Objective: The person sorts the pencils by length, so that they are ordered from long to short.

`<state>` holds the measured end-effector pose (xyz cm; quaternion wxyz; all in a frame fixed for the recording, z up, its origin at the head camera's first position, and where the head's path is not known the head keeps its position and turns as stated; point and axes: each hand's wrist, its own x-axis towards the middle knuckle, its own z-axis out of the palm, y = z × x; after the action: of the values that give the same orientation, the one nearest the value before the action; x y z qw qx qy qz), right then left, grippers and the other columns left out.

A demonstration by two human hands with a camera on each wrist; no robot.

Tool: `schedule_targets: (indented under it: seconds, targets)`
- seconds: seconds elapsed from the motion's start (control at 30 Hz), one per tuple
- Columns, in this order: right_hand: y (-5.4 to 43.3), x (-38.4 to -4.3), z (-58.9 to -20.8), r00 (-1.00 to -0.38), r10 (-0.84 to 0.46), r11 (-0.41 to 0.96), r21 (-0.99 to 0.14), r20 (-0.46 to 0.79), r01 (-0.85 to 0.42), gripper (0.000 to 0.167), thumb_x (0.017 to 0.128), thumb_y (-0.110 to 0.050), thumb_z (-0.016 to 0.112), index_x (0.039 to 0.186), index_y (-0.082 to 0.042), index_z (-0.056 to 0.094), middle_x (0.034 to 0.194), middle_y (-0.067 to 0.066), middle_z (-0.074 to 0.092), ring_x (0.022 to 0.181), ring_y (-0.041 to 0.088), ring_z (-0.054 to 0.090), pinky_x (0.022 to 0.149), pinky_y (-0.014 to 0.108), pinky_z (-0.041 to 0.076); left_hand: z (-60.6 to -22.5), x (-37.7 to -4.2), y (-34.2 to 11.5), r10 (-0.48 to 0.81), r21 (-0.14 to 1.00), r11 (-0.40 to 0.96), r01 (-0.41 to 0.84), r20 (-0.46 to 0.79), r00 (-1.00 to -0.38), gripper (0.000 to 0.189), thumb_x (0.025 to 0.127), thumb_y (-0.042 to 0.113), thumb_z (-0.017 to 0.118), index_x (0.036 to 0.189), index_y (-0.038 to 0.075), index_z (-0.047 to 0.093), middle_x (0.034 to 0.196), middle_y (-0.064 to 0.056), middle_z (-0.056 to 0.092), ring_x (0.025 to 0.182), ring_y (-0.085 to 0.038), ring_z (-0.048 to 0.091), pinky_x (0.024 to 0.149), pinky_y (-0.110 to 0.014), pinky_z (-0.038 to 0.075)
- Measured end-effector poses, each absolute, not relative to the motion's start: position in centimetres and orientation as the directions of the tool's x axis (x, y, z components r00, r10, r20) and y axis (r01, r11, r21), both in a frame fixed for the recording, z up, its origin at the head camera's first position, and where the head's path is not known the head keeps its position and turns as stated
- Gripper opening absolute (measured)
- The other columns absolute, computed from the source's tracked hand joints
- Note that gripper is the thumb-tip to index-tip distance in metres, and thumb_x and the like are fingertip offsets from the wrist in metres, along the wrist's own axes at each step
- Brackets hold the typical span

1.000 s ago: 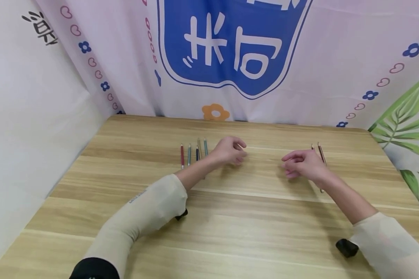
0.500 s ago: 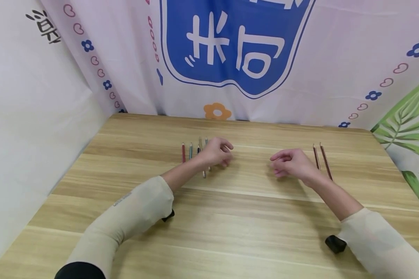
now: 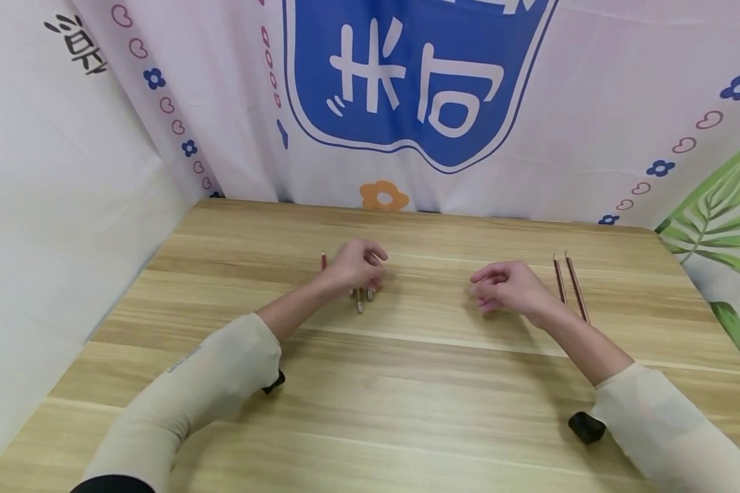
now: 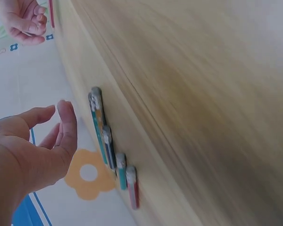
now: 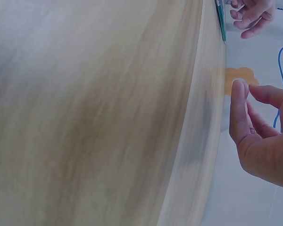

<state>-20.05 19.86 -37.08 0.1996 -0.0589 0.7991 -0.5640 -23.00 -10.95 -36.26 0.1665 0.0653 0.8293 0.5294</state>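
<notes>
My left hand (image 3: 359,266) hovers over a group of pencils, its fingers loosely bent and holding nothing. In the left wrist view that group includes a red pencil (image 4: 133,188), a teal pencil (image 4: 122,172) and a dark blue pencil (image 4: 109,147), lying side by side with pale ends toward the camera. Seen from the head, the hand and forearm hide most of them; the red tip shows past the wrist. Nothing is between the fingers of my right hand (image 3: 510,291), whose thumb and fingertips come near each other. Two dark red pencils (image 3: 576,286) lie just right of it.
The wood-grain table (image 3: 407,397) runs back to a printed cloth (image 3: 561,137) with a blue emblem. A white sheet (image 3: 55,205) stands along the left side. Black wrist devices (image 3: 587,428) hang below both sleeves.
The left hand has shifted left and now covers most of the pencil group. My right hand has also moved left, uncovering more of the two dark red pencils.
</notes>
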Motion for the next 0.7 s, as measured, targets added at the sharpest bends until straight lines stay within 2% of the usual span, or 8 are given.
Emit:
schedule_targets:
  seconds: [0.27,0.5,0.7]
  targets:
    - [19.6,-20.1,-37.0,-0.912,-0.324,0.343,-0.93,-0.252,0.135,0.036,0.1,0.002,0.063,0.128,0.021,0.053,0.096,0.016,0.069,0.081,0.019,0.07,0.078,0.033,0.067,-36.7,-22.4,-13.0,0.269,0.843,0.538,-0.012,-0.185,-0.945,0.018,0.093,-0.007,0.07,0.11,-0.011,0.064,0.082,-0.013,0.066,0.064,-0.018,0.065,0.057,-0.027,0.063]
    - [20.0,-20.1,-37.2,-0.905,-0.33,0.347,-0.926,-0.268,0.148,0.035,0.101,0.0,0.061,0.128,0.021,0.053,0.1,0.018,0.068,0.082,0.018,0.069,0.082,0.033,0.067,-37.0,-21.8,-14.2,0.294,0.843,0.537,0.013,-0.173,-0.94,0.013,0.09,-0.012,0.067,0.103,-0.013,0.066,0.082,-0.017,0.069,0.063,-0.019,0.067,0.059,-0.029,0.065]
    - [20.2,-20.1,-37.3,-0.904,-0.335,0.331,-0.932,-0.265,0.15,0.035,0.101,0.0,0.062,0.127,0.022,0.053,0.099,0.017,0.068,0.082,0.019,0.069,0.081,0.033,0.067,-37.0,-21.2,-14.5,0.319,0.838,0.545,0.022,-0.182,-0.93,0.003,0.091,-0.011,0.068,0.094,-0.011,0.066,0.079,-0.015,0.069,0.059,-0.017,0.066,0.055,-0.028,0.064]
